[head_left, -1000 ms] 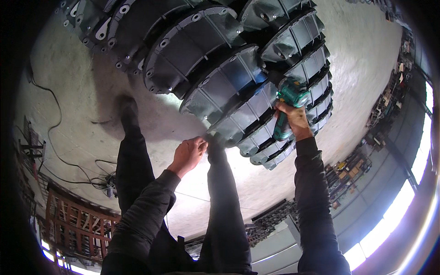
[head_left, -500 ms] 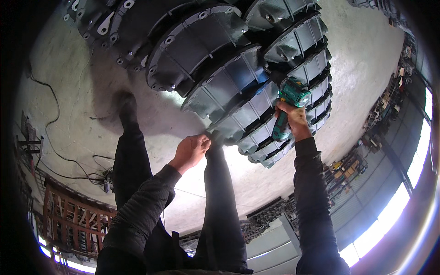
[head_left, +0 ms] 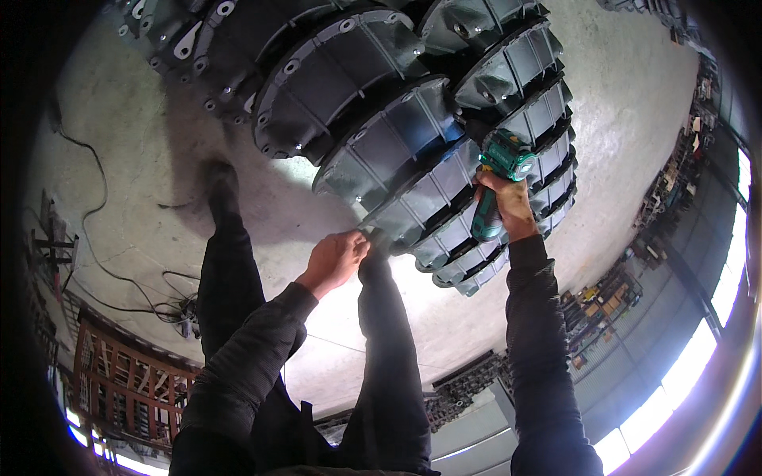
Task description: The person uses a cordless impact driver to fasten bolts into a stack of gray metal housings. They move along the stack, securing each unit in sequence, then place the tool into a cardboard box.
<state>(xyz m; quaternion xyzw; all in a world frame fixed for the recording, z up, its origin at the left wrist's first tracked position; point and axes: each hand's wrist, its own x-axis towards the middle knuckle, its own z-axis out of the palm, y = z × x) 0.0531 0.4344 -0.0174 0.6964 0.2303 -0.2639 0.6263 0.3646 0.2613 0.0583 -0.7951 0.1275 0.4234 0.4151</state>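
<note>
My right hand (head_left: 506, 198) is wrapped round the handle of a green and black cordless drill (head_left: 508, 155). The drill's dark nose points up and left at a ribbed grey metal housing (head_left: 444, 182) in the tight stack of similar castings. A blue patch of light falls on the housings just left of the nose. Lower down, my left hand (head_left: 337, 258) is closed, thumb and fingers pinched together beside the bottom left corner of a housing. Whatever those fingers may hold is hidden. Whether the drill's tip touches metal cannot be made out.
More grey housings with bolt holes (head_left: 214, 55) stand at the upper left. A black cable (head_left: 103, 178) runs over the concrete floor (head_left: 135, 230). Brown metal racks (head_left: 127, 377) stand at lower left, and piles of parts (head_left: 607, 297) line the right wall.
My left hand has shifted slightly right, closer to the housing's corner. The drill stays in my right hand at nearly the same spot.
</note>
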